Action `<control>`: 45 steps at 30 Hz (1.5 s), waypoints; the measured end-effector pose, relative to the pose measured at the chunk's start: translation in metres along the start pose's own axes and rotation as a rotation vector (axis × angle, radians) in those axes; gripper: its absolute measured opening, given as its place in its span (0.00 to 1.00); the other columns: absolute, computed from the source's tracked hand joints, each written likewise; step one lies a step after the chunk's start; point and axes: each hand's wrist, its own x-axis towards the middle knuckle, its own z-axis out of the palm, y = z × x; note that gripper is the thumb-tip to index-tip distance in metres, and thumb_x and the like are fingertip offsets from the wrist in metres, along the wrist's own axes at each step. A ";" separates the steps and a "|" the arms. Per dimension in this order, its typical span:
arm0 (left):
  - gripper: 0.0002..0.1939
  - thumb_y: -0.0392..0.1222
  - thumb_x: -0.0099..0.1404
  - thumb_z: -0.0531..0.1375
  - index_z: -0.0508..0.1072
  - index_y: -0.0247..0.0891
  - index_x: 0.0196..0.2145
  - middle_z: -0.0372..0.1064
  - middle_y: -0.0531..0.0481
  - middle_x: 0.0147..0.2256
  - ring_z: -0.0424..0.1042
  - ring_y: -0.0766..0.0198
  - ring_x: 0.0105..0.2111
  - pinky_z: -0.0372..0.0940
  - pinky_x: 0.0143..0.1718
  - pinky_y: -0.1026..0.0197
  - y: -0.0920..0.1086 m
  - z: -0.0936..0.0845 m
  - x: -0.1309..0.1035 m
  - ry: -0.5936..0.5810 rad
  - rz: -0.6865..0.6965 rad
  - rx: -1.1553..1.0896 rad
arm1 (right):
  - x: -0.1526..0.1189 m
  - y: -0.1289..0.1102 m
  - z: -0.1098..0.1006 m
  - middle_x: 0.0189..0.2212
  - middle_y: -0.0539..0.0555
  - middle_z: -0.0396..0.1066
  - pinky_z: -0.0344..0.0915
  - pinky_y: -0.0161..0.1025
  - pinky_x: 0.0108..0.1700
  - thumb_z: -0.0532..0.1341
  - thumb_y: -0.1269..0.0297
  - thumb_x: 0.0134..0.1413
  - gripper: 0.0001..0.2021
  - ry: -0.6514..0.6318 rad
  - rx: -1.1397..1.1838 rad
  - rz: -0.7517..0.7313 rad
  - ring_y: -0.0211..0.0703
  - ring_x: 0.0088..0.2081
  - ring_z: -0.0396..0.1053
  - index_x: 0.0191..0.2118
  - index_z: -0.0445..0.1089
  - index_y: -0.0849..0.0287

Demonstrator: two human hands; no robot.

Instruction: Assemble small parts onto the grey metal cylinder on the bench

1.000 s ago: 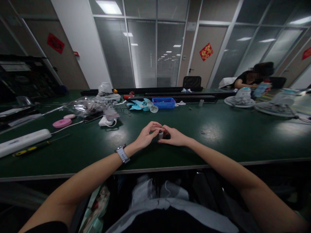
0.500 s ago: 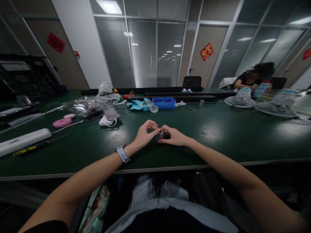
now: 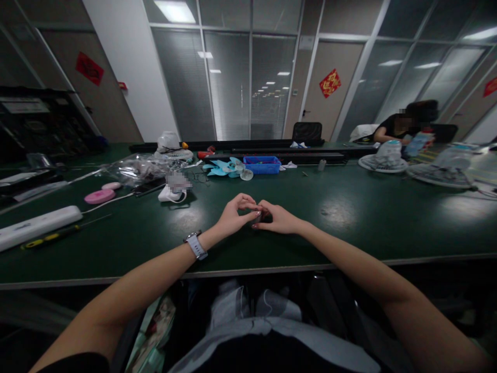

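Note:
In the middle of the head view, a small dark metal-looking cylinder (image 3: 258,219) stands on the green table, mostly hidden by my fingers. My right hand (image 3: 281,218) grips it from the right, with the thumb low on its near side and the fingers curled round behind. From the left, my left hand (image 3: 234,215) meets it, its thumb lying across the top and its bent fingertips against the far side, touching the right fingers. A watch with a pale strap (image 3: 197,245) is on my left wrist.
Left on the green table (image 3: 349,228) lie a white power strip (image 3: 42,225), a yellow-handled screwdriver (image 3: 48,239), a pink round case (image 3: 100,196) and a white plug (image 3: 173,193). Behind are blue fan blades (image 3: 223,167) and a blue bin (image 3: 262,165). A person (image 3: 398,127) sits far right.
My left thumb has slid slightly right, over the cylinder's top, which now shows less. My right hand has stayed nearly in place round it.

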 end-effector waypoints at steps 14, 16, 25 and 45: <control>0.20 0.35 0.43 0.72 0.67 0.34 0.32 0.76 0.52 0.27 0.75 0.63 0.31 0.66 0.40 0.58 0.004 0.000 0.001 0.042 -0.255 -0.358 | 0.000 -0.001 0.001 0.35 0.51 0.73 0.68 0.40 0.42 0.66 0.56 0.48 0.19 -0.019 0.074 -0.034 0.41 0.37 0.72 0.43 0.61 0.57; 0.20 0.35 0.44 0.72 0.67 0.34 0.32 0.76 0.52 0.27 0.76 0.63 0.30 0.66 0.40 0.58 0.003 0.000 0.001 0.037 -0.255 -0.359 | 0.000 -0.001 0.001 0.35 0.50 0.72 0.68 0.40 0.42 0.66 0.56 0.48 0.19 -0.024 0.088 -0.038 0.41 0.38 0.72 0.43 0.61 0.57; 0.19 0.39 0.44 0.71 0.68 0.35 0.31 0.73 0.55 0.24 0.75 0.63 0.30 0.67 0.40 0.57 -0.002 0.004 0.002 0.121 -0.186 -0.319 | 0.000 -0.002 0.000 0.32 0.49 0.71 0.67 0.38 0.40 0.65 0.53 0.48 0.19 -0.015 0.045 -0.041 0.41 0.35 0.71 0.41 0.61 0.57; 0.13 0.40 0.43 0.71 0.73 0.42 0.28 0.76 0.51 0.24 0.73 0.51 0.34 0.55 0.47 0.45 -0.038 -0.024 0.002 0.231 -0.238 0.339 | 0.002 0.007 -0.001 0.33 0.51 0.75 0.68 0.42 0.40 0.68 0.53 0.43 0.21 0.135 -0.051 0.140 0.44 0.35 0.74 0.42 0.66 0.54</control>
